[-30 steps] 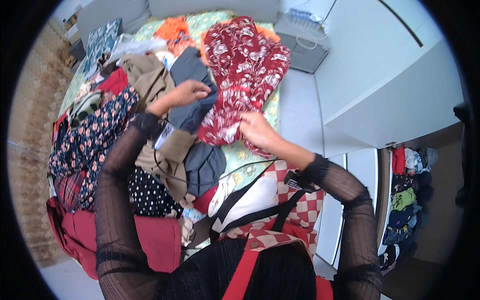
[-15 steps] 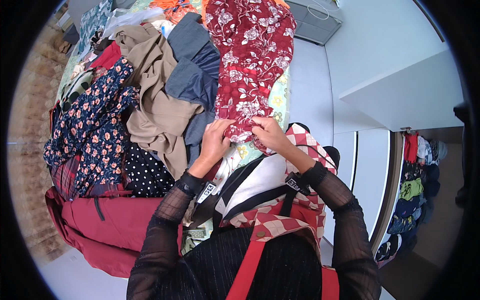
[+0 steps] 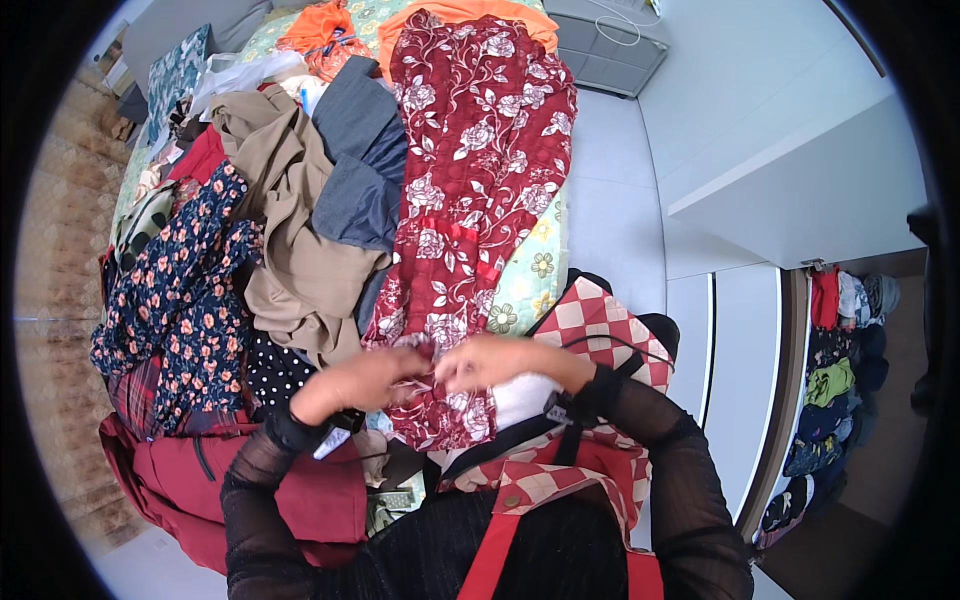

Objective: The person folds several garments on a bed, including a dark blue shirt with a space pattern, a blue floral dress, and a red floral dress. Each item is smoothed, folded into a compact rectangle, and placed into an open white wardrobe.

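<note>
A long dark red garment [image 3: 480, 150] with white roses and leaves lies stretched along the bed, its near end drawn up close to my body. My left hand [image 3: 365, 380] grips the cloth at that near end, with the fingertips slightly blurred. Beside it, my right hand [image 3: 490, 362] pinches the same cloth from the right. Below both hands, the garment's end hangs in front of my red-and-cream checked apron [image 3: 590, 320]. Whether the garment is trousers or a dress I cannot tell.
Left of the garment are piled grey-blue cloth [image 3: 355, 190], beige cloth [image 3: 290, 230], a navy floral garment [image 3: 185, 310] and black polka-dot cloth [image 3: 275, 370]. A maroon jacket [image 3: 235, 480] lies nearest me. At right, an open cabinet [image 3: 790, 400] holds folded clothes; a grey drawer unit [image 3: 610, 50] stands far back.
Both hands have come nearer to my body and a little left, drawing the red floral garment with them. Its near end now hangs below my hands.
</note>
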The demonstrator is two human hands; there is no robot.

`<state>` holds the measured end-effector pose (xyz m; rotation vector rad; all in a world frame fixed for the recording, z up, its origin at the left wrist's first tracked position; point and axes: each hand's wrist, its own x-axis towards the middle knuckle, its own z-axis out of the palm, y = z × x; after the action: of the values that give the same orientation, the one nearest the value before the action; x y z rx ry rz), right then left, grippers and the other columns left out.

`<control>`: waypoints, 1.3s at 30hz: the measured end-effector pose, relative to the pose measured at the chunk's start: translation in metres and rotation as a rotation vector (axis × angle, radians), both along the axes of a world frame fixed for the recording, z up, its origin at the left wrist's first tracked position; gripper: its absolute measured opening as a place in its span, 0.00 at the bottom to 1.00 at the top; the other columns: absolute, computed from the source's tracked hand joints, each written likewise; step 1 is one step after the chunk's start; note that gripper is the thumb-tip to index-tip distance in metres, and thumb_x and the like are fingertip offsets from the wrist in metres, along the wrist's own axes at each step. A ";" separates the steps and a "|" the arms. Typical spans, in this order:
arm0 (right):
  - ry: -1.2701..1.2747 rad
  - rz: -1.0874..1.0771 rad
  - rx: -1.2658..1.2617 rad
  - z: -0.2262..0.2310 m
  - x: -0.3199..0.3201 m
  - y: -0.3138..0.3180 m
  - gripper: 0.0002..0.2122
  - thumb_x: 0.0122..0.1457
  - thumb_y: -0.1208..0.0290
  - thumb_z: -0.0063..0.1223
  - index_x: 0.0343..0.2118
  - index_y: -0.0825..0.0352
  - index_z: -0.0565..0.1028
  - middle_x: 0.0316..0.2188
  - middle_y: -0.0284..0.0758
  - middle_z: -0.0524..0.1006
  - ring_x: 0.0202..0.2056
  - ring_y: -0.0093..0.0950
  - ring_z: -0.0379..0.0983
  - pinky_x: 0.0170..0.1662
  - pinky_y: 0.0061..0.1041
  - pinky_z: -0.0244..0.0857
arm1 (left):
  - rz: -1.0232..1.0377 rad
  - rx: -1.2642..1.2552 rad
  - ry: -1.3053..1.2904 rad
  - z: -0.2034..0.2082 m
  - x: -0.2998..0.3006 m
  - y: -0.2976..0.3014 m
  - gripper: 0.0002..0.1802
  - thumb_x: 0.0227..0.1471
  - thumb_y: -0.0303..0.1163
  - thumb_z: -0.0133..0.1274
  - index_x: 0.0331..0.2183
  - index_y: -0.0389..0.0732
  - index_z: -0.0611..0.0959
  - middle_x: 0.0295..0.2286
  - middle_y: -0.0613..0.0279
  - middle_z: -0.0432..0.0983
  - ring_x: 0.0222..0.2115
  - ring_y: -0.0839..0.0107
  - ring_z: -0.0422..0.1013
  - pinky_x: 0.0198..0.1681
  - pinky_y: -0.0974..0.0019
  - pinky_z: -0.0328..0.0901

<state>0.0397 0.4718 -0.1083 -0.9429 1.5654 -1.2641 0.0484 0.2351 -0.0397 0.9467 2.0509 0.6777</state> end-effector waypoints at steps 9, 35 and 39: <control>-0.157 -1.246 0.165 -0.058 -0.185 0.148 0.11 0.56 0.66 0.52 0.41 0.65 0.76 0.32 0.28 0.78 0.28 0.18 0.71 0.29 0.20 0.66 | 0.687 0.214 0.675 -0.038 -0.264 0.154 0.22 0.48 0.38 0.58 0.44 0.37 0.77 0.36 0.50 0.76 0.31 0.58 0.74 0.37 0.59 0.68; -0.559 -1.275 -0.979 -0.156 -0.380 0.209 0.16 0.64 0.67 0.41 0.52 0.68 0.66 0.46 0.37 0.74 0.44 0.31 0.74 0.47 0.31 0.70 | 0.543 0.571 0.490 -0.132 -0.395 0.302 0.19 0.51 0.39 0.57 0.47 0.55 0.78 0.57 0.44 0.55 0.57 0.50 0.54 0.59 0.53 0.52; -0.695 -1.533 -0.887 -0.157 -0.373 0.221 0.21 0.66 0.60 0.29 0.54 0.69 0.65 0.51 0.41 0.70 0.49 0.37 0.70 0.53 0.36 0.65 | 0.553 0.467 0.461 -0.141 -0.351 0.309 0.15 0.48 0.34 0.58 0.41 0.47 0.82 0.56 0.48 0.58 0.53 0.49 0.58 0.56 0.54 0.54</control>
<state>-0.3330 0.6931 -0.2651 0.5665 0.9323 -3.0170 -0.3023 0.5437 -0.1808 0.8354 2.6672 1.3807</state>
